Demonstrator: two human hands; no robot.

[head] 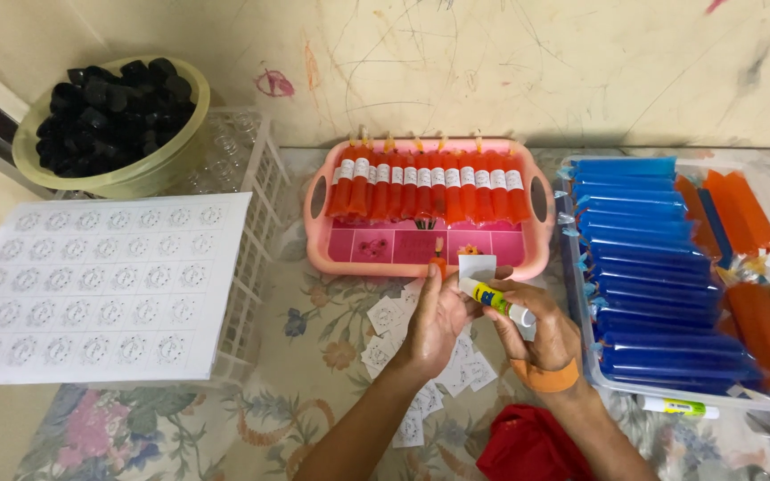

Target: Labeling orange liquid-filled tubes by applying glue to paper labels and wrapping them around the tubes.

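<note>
My left hand (434, 321) holds an orange ice-pop tube (438, 260) upright with a small white paper label (476, 267) against it. My right hand (536, 330) grips a yellow and blue glue stick (490, 296), its tip touching the label. An orange band (545, 376) wraps my right wrist. Just beyond the hands, a pink tray (541, 200) carries a row of orange tubes (430, 189) with white labels.
Loose cut labels (394, 313) lie on the floral cloth under my hands. A clear tub (581, 294) of blue and orange tubes stands right, with another glue stick (679, 407) in front. A label sheet (91, 285), white basket (256, 223) and bowl (149, 174) of black caps are left. Red cloth (528, 450) lies near.
</note>
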